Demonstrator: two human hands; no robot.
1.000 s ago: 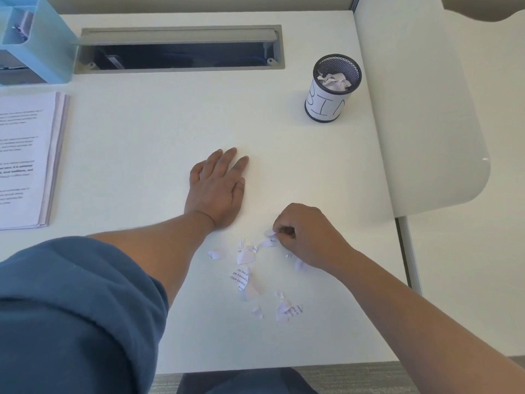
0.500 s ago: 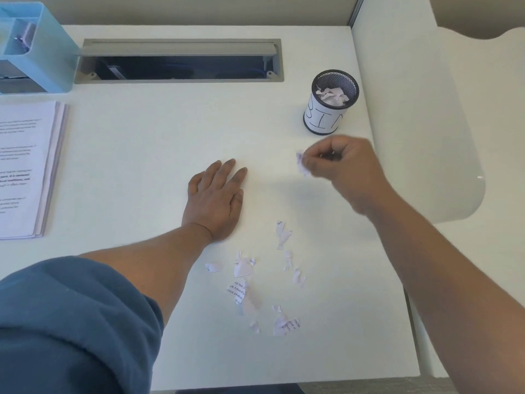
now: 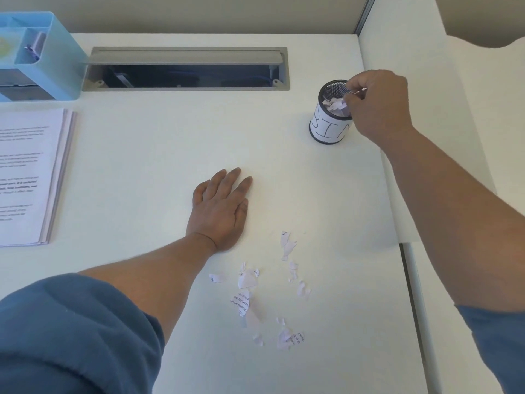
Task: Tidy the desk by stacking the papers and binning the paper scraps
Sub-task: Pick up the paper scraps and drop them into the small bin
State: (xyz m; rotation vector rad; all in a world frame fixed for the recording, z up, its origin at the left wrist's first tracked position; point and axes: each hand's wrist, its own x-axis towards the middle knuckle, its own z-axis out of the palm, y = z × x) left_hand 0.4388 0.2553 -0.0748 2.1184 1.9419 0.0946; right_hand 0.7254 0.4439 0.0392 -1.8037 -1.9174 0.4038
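Several torn paper scraps (image 3: 250, 297) lie scattered on the white desk (image 3: 170, 143) near its front edge. A black mesh cup labelled BIN (image 3: 329, 123) stands at the back right with crumpled scraps inside. My right hand (image 3: 377, 106) hovers over the bin's rim, its curled fingertips pinching a small paper scrap (image 3: 344, 105) just inside the opening. My left hand (image 3: 220, 211) rests flat on the desk, fingers straight, just left of the scattered scraps. A stack of printed papers (image 3: 28, 177) lies at the left edge.
A light blue desk organiser (image 3: 48, 58) stands at the back left. A long cable slot with a grey flap (image 3: 184, 69) runs along the back of the desk. A white side panel (image 3: 420, 137) rises along the desk's right edge.
My right hand picked a scrap from the pile, then carried it up and to the right to the bin's opening. My left hand stayed flat on the desk.
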